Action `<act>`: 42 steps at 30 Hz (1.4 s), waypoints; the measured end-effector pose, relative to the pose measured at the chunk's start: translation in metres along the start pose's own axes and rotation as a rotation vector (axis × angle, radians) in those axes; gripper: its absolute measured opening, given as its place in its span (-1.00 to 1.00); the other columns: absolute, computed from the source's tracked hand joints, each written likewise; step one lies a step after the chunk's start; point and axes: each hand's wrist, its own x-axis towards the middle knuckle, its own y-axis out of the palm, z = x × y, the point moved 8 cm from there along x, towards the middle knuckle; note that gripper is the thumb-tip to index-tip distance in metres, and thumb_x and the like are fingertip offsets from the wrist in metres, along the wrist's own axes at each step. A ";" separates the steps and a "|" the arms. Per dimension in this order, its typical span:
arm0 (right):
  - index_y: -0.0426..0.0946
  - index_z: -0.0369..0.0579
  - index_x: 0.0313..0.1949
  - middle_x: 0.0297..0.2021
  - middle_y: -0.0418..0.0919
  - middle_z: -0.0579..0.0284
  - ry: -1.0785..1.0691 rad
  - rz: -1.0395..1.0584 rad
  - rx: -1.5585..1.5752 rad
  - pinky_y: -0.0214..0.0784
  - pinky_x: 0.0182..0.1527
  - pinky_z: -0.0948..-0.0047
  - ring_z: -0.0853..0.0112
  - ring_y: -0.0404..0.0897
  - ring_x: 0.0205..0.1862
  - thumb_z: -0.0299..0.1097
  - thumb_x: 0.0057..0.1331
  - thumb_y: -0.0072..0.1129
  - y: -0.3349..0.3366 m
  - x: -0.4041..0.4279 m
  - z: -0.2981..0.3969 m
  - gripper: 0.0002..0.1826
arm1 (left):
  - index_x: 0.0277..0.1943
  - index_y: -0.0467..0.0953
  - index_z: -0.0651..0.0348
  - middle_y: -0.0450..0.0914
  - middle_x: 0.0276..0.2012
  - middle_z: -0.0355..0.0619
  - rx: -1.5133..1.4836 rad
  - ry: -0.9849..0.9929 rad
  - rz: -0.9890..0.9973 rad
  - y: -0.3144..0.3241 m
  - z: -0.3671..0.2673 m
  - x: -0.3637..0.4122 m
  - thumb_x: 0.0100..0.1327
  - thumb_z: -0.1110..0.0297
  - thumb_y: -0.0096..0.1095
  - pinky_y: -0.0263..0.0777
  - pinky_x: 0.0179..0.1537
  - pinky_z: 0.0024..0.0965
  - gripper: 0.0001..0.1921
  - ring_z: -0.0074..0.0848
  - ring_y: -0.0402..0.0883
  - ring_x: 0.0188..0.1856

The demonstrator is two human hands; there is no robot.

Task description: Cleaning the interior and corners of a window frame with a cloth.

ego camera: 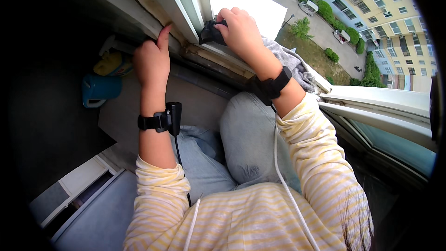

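My right hand (238, 31) grips a crumpled black cloth (212, 33), which lies against the lower corner of the white window frame (184, 14). Left of it, my left hand (152, 55) is raised beside the worn inner edge of the frame, its thumb pointing up and its other fingers curled. Whether anything is inside those curled fingers cannot be told. A grey cloth (296, 64) hangs over the sill just beyond my right wrist. Both wrists wear black straps with a small device.
A blue plastic jug (101, 89) and a yellow spray bottle (109, 64) stand at the left. An open window sash (390, 118) is at the right. Outside, far below, are a lane, bushes and parked vehicles. A pale cabinet (101, 212) is at lower left.
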 end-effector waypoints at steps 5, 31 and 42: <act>0.42 -0.01 -0.15 -0.25 0.48 0.05 0.124 0.082 -0.260 0.32 -0.17 0.12 0.10 0.46 -0.14 -0.20 0.12 0.27 0.013 0.009 -0.010 -0.65 | -0.45 0.55 0.49 0.52 -0.47 0.38 0.002 0.006 -0.006 -0.002 0.000 0.000 0.29 -0.31 -0.15 0.41 -0.26 0.02 -0.20 0.21 0.52 -0.31; -0.06 0.13 0.40 0.12 0.41 -0.07 0.534 0.631 -0.209 0.29 0.08 -0.03 0.02 0.43 0.14 0.32 0.00 0.22 0.043 0.008 -0.056 0.09 | -0.51 0.54 0.46 0.51 -0.51 0.35 0.001 0.028 -0.038 0.001 0.004 0.001 0.29 -0.30 -0.12 0.40 -0.31 0.04 -0.21 0.20 0.53 -0.35; -0.13 0.19 0.42 0.04 0.43 -0.09 0.429 0.442 -0.358 0.21 0.02 -0.25 -0.01 0.42 0.10 0.26 -0.03 0.31 0.003 -0.027 -0.065 0.14 | -0.60 0.52 0.40 0.51 -0.60 0.28 0.002 0.065 -0.105 0.000 0.004 0.002 0.26 -0.34 -0.13 0.42 -0.44 0.00 -0.20 0.14 0.54 -0.49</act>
